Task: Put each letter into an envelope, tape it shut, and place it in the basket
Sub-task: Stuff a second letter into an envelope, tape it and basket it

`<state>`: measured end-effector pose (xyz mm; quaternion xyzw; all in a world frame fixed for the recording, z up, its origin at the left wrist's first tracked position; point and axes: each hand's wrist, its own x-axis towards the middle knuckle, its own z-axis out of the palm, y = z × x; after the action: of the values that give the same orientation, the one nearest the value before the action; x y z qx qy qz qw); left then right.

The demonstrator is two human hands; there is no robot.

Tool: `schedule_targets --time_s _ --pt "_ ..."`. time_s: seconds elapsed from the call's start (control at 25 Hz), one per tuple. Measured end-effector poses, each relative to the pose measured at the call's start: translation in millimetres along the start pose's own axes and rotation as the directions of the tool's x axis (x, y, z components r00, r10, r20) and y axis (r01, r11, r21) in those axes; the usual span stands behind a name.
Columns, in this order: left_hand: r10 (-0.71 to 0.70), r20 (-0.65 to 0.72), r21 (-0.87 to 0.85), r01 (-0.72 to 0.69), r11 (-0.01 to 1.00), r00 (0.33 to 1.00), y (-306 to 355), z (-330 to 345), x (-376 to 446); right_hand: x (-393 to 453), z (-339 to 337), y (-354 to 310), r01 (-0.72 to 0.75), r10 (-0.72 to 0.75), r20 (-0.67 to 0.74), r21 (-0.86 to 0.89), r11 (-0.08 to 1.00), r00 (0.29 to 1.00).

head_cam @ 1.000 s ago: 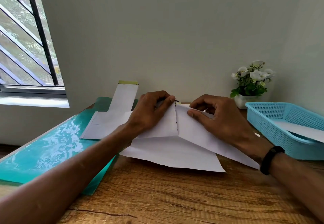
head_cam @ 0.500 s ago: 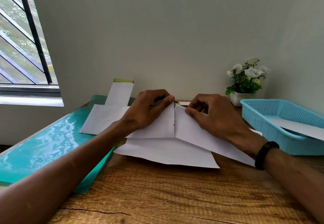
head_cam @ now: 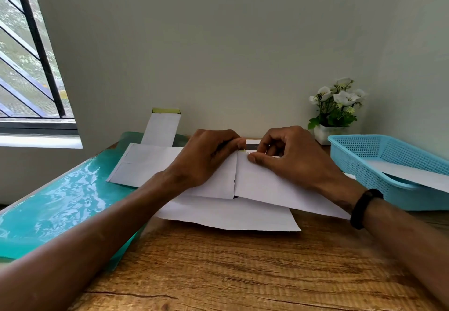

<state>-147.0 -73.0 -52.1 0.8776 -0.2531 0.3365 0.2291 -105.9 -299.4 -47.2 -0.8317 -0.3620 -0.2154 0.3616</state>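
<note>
Hands meet mid-surface: left hand [head_cam: 206, 157] pins the folded letter [head_cam: 213, 181] flat, fingers curled on its far edge, so the right hand [head_cam: 289, 157] can pinch the envelope [head_cam: 272, 184] mouth around it. Basket [head_cam: 359, 164] waits right, one sealed envelope inside.

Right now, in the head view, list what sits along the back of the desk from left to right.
Window → upright envelope with yellow strip → left hand → right hand → potted white flowers → blue basket.
</note>
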Motion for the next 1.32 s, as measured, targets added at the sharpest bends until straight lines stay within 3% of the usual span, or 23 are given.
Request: schedule_targets --time_s 0.12,0.48,0.72,0.8,0.88,0.96,1.0,1.2,1.32 --pt "0.002 -0.037 -0.019 -0.003 1.000 0.999 2 -1 1 2 -2 4 -0.051 0.051 0.020 0.011 0.999 0.999" --pt "0.050 -0.010 -0.024 -0.050 0.998 0.999 9 6 -2 -3 9 -6 0.030 -0.032 0.005 0.173 0.984 0.999" --pt "-0.024 -0.280 0.043 0.038 0.998 0.960 -5 -24 5 8 -19 11 -0.105 0.110 -0.127 0.040 0.994 0.986" --pt "-0.040 -0.350 0.054 0.062 0.997 0.936 -11 -34 7 10 -27 22 -0.229 0.255 -0.143 0.177 0.957 0.956" --pt "-0.052 -0.390 0.053 0.078 0.996 0.919 -17 -41 8 11 -28 31 -0.360 0.424 -0.068 0.418 0.834 0.903" --pt "-0.055 -0.396 0.071 0.090 0.993 0.917 -23 -43 8 10 -23 39 -0.408 0.503 0.019 0.613 0.677 0.864" --pt "-0.049 -0.391 0.095 0.094 0.991 0.919 -26 -43 8 10 -20 42 -0.401 0.509 0.023 0.646 0.649 0.860" --pt "0.011 -0.307 0.249 0.069 0.966 0.952 -30 -45 8 12 -16 38 -0.319 0.425 -0.001 0.657 0.683 0.905" --pt "-0.025 -0.241 0.242 0.085 0.966 0.970 -29 -51 6 13 -19 33 -0.290 0.373 -0.007 0.616 0.733 0.928"
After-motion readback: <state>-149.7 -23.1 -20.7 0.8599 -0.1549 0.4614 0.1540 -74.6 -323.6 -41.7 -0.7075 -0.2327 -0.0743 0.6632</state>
